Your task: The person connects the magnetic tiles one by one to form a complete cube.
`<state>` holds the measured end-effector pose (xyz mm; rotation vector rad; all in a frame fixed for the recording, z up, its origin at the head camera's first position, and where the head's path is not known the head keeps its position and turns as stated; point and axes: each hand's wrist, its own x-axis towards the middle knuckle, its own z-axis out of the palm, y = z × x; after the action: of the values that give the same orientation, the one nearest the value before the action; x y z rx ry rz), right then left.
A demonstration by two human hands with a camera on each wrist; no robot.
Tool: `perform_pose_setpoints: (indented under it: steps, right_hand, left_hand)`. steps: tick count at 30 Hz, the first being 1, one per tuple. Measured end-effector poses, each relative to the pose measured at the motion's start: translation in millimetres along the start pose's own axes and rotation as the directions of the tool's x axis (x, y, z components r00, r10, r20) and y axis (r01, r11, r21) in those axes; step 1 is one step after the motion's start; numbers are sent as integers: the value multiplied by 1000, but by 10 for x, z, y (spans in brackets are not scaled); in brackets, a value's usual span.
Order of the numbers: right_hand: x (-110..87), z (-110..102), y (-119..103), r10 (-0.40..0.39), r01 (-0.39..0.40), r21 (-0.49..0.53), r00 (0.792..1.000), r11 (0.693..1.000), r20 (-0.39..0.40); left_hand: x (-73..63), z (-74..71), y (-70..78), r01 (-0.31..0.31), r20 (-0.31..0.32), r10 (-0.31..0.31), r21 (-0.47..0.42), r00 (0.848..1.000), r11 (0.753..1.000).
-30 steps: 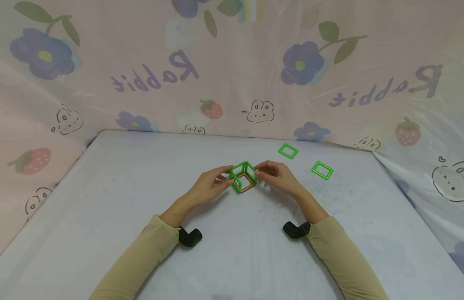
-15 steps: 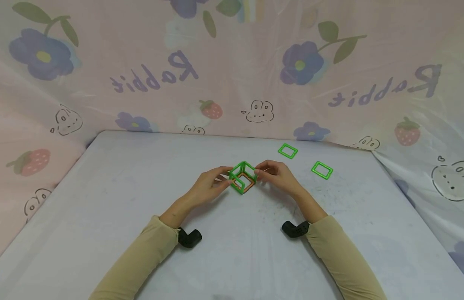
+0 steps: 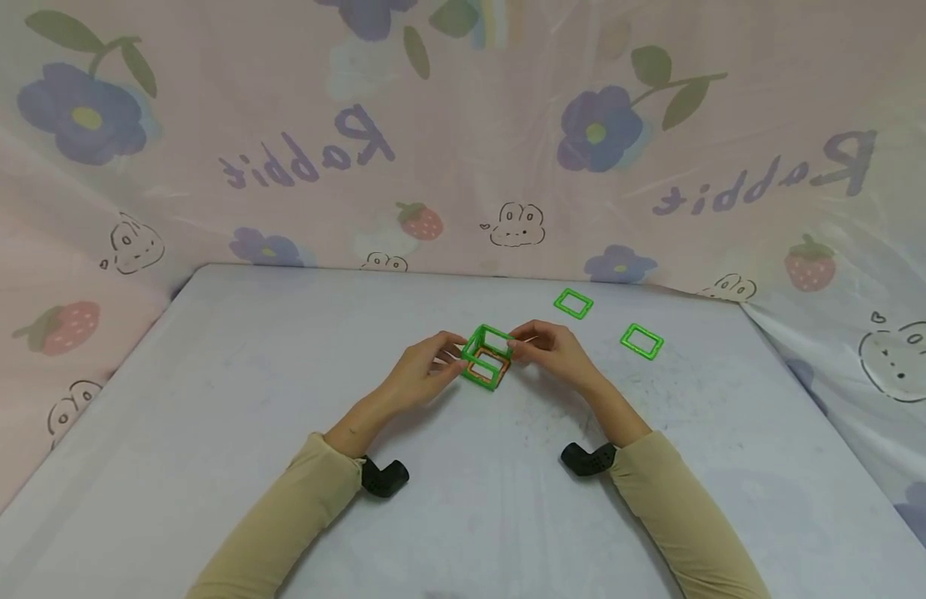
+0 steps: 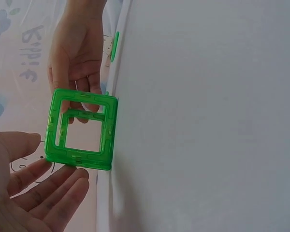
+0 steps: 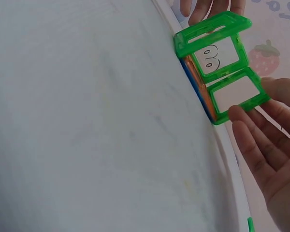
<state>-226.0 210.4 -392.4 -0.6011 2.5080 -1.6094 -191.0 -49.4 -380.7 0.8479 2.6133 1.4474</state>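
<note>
A small cube of magnetic tiles [image 3: 497,332] stands on the white table between both hands. Its sides are green square frames, and an orange tile [image 5: 198,79] with a blue strip under it forms the base. At the cube's left, the left hand [image 3: 418,373] touches a corner with its fingertips. The left wrist view shows those fingers fairly straight and the thumb slightly off the green frame. Opposite, the right hand [image 3: 556,353] pinches a green side's edge between thumb and fingers, also seen on the green panel [image 5: 253,101] in the right wrist view.
Two loose green square tiles lie flat at the back right, one farther back [image 3: 580,295] and one nearer the right edge [image 3: 650,332]. A pale printed cloth [image 3: 448,150] hangs behind the white table [image 3: 283,333]. Black wrist pieces [image 3: 588,459] sit at both cuffs.
The cube has turned between the hands, its near corner swinging to the right. Both hands have stayed almost in place, and the loose tiles lie where they were.
</note>
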Motion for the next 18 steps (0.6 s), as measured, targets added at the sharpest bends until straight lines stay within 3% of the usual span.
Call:
perform_pose_setpoints:
  steps: [18]
  right_hand:
    - [-9, 24, -35, -14, 12, 35, 999, 999, 52]
  left_hand:
    - [67, 106, -21, -18, -9, 17, -22, 1000, 1000]
